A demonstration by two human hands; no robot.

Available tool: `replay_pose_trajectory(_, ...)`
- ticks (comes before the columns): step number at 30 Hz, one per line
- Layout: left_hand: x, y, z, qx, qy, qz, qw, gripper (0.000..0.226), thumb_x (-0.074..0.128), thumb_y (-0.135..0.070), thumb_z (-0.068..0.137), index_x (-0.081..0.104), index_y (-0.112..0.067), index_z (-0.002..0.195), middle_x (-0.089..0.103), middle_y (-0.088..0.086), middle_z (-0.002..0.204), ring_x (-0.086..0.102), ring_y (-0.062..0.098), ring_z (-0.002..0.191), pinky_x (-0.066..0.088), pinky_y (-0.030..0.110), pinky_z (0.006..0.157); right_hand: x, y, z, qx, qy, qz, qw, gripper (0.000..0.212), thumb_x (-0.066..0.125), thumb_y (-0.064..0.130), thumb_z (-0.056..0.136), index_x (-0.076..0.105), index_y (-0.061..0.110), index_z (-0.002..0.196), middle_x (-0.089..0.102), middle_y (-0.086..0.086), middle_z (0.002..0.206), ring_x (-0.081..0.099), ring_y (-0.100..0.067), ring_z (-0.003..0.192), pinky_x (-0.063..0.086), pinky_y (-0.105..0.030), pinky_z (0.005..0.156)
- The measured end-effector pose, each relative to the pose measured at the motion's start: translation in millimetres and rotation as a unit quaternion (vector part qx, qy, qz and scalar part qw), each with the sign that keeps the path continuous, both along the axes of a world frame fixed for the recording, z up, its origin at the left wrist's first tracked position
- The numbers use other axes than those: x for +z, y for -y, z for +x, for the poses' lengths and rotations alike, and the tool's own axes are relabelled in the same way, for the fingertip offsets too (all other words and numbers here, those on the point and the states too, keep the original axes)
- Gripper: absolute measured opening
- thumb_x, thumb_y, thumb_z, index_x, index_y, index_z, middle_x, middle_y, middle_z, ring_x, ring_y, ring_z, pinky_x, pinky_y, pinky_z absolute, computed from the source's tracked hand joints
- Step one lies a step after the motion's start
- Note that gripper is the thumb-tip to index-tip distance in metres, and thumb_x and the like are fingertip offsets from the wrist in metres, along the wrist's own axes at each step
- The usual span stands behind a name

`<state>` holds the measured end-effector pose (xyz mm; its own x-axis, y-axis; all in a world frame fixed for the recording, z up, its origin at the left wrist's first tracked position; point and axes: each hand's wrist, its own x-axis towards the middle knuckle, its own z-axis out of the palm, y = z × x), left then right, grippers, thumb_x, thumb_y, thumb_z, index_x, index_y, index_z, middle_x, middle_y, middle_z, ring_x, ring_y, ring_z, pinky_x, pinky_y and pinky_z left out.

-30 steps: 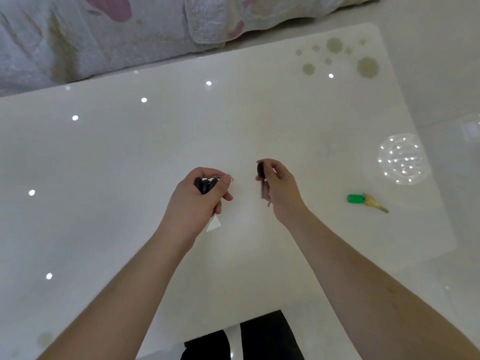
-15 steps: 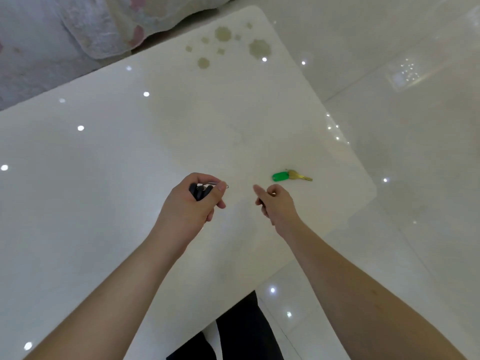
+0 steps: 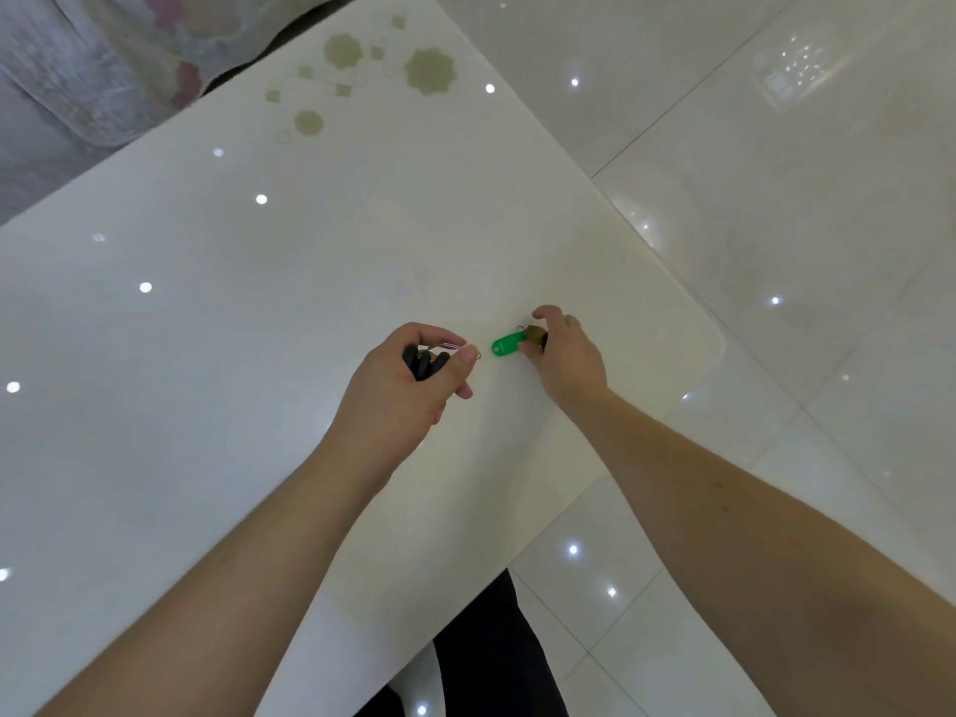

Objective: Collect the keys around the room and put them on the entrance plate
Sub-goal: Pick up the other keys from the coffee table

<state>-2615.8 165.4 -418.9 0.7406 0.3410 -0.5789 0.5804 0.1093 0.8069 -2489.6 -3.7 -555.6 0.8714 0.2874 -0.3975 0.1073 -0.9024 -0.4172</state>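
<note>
On the white table, head view:

Setting: a glossy white table [image 3: 217, 323] with a faded floral print near its far corner; pale tiled floor [image 3: 776, 199] to the right, quilted fabric [image 3: 77, 69] at the far left.

Green-tagged key: the green-tagged key [image 3: 508, 344] lies on the table near its right edge, between the two hands. The green tag points toward the left hand; the brass key end sits under the right hand's fingers.

Long axis: roughly left to right across the view, tilted slightly up toward the right.

Right hand: the right hand [image 3: 566, 354] is over the key end, thumb and fingers curled around the brass part, apparently pinching it. Whether the key is already off the table cannot be told. A dark key may also be tucked in this palm, but it is hidden.

Left hand: the left hand [image 3: 408, 385] is closed around a dark key bunch [image 3: 427, 360], its thin metal ring pinched between thumb and forefinger.

Nearer hand: the right, already touching; the left is just beside the tag's tip, apart from it.

Judgement: the pick-up turns on lifting from the key end, so the tag will likely dangle toward the left hand.
</note>
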Motion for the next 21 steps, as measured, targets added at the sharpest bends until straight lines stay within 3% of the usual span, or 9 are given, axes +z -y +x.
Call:
replay_pose_trajectory(6,-9.2,7.7,2.1,-0.013,-0.011,0.007,1.0,0.015,0.067,-0.037,0.089,0.065,-0.028,0.1,0.073,-0.006,0.072,0.042,0.008,0.045,0.036,0.013,0.044,-7.3,0.1,10.2,-0.025,-0.033,-0.009,0.999,0.033,0.068,0.029,0.086,0.052,0.007,0.107,0.053,-0.013,0.104,0.056,-0.032,0.082,0.041,-0.036,0.067)
replay_pose_trajectory(9,-10.4,10.6,0.6,-0.01,-0.009,0.0,1.0,0.013,0.067,-0.035,0.089,0.066,-0.027,0.099,0.073,-0.004,0.072,0.042,0.009,0.045,0.036,0.013,0.043,-7.6,4.8,8.2,0.007,-0.032,-0.034,0.999,0.029,0.063,0.033,0.089,0.054,0.008,0.1,0.052,-0.012,0.101,0.055,-0.032,0.078,0.043,-0.037,0.066)
replay_pose_trajectory(13,-9.8,12.0,-3.3,-0.014,-0.007,-0.001,1.0,0.012,0.067,-0.035,0.089,0.066,-0.027,0.098,0.072,-0.004,0.07,0.042,0.009,0.044,0.035,0.013,0.043,-5.0,12.3,-0.2,0.049,-0.049,-0.05,0.996,0.025,0.052,0.037,0.094,0.05,0.014,0.084,0.053,-0.003,0.078,0.053,-0.027,0.068,0.037,-0.031,0.055)
replay_pose_trajectory(16,-6.3,11.7,-12.4,-0.022,-0.004,0.001,1.0,0.013,0.067,-0.036,0.089,0.066,-0.028,0.099,0.072,-0.004,0.07,0.041,0.009,0.045,0.036,0.014,0.044,5.8,16.2,-14.4,0.015,-0.099,0.005,0.995,0.033,0.046,0.035,0.096,0.042,0.017,0.068,0.048,-0.001,0.061,0.046,-0.022,0.054,0.029,-0.028,0.045)
replay_pose_trajectory(18,-1.4,10.9,-20.5,-0.024,0.0,0.003,1.0,0.012,0.067,-0.036,0.089,0.066,-0.028,0.098,0.072,-0.004,0.069,0.042,0.009,0.045,0.037,0.015,0.045,17.3,17.7,-28.8,-0.003,-0.118,0.056,0.991,0.031,0.046,0.032,0.096,0.049,0.013,0.072,0.054,-0.002,0.063,0.046,-0.019,0.054,0.032,-0.028,0.047)
replay_pose_trajectory(21,12.1,8.6,-36.3,-0.021,0.005,0.004,1.0,0.012,0.068,-0.036,0.089,0.066,-0.029,0.097,0.072,-0.005,0.068,0.043,0.008,0.045,0.038,0.016,0.045,46.6,15.5,-52.4,-0.058,-0.139,0.149,0.977,0.027,0.049,0.033,0.095,0.06,0.014,0.081,0.06,0.013,0.055,0.048,-0.008,0.048,0.036,-0.02,0.047)
